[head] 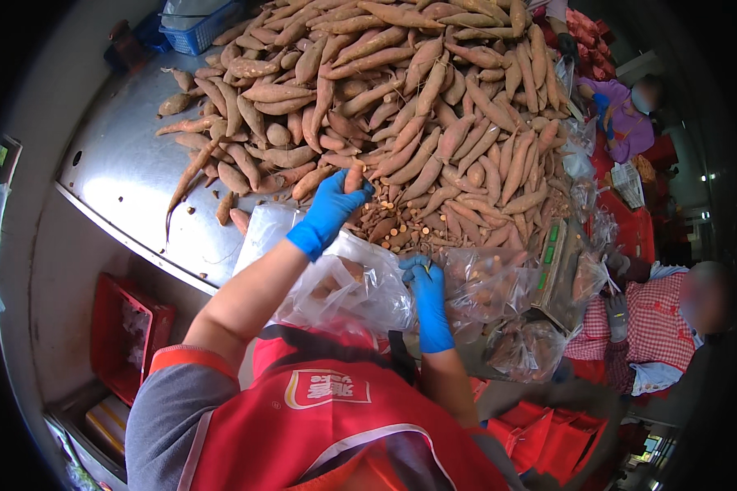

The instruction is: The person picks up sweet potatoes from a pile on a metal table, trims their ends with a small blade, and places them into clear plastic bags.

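Note:
My left hand [331, 208], in a blue glove, grips a sweet potato [354, 178] whose end faces away from me, above the near edge of the pile. Lower and to the right, my gloved right hand [430, 294] has its fingers curled around a small thin tool [428, 266] with a yellow part; most of it is hidden. Between the hands lie cut sweet potato ends [394, 232] and scraps. A clear plastic bag [350, 285] with sweet potatoes inside sits just before me. Another filled bag [488, 282] lies right of my right hand.
A big heap of sweet potatoes [399, 110] covers much of the metal table [116, 178]. A blue basket [199, 30] stands at the far left, a scale [556, 264] at right. Red crates [543, 436] are on the floor. Co-workers [645, 319] stand along the right side.

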`<state>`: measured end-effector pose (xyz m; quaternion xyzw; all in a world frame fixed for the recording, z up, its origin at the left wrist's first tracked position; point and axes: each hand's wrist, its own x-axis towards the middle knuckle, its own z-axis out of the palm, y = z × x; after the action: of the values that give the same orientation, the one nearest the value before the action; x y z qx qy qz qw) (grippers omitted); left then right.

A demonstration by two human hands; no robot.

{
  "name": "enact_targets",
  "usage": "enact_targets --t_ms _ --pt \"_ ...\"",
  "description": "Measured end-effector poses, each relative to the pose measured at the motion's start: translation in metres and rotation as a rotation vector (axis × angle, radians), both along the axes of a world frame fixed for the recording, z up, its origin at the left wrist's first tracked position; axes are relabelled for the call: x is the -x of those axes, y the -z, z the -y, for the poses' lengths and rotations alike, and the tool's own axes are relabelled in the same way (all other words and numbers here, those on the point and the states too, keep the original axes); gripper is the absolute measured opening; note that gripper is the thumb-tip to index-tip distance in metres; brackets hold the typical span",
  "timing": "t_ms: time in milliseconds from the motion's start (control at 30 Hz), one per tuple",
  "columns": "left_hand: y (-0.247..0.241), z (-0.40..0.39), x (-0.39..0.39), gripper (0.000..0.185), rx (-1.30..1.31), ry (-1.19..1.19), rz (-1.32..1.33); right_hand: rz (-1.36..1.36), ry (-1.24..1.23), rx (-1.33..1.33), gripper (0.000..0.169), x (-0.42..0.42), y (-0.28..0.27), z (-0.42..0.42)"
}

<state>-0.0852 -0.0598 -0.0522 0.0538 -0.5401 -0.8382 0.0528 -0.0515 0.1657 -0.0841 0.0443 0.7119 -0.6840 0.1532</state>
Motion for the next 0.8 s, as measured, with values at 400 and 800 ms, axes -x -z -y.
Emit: enact_targets --t_ms 400,800 --pt "0.035 0.020 0.070 0.040 1.375 0.312 0.490 0.044 -0.029 -0.069 0.018 -0.006 -0.008 -0.001" --pt "-0.007 0.043 -0.015 0.036 0.878 0.391 -0.045 -0.282 -0.156 -0.253 0.013 0.013 -0.032 0.017"
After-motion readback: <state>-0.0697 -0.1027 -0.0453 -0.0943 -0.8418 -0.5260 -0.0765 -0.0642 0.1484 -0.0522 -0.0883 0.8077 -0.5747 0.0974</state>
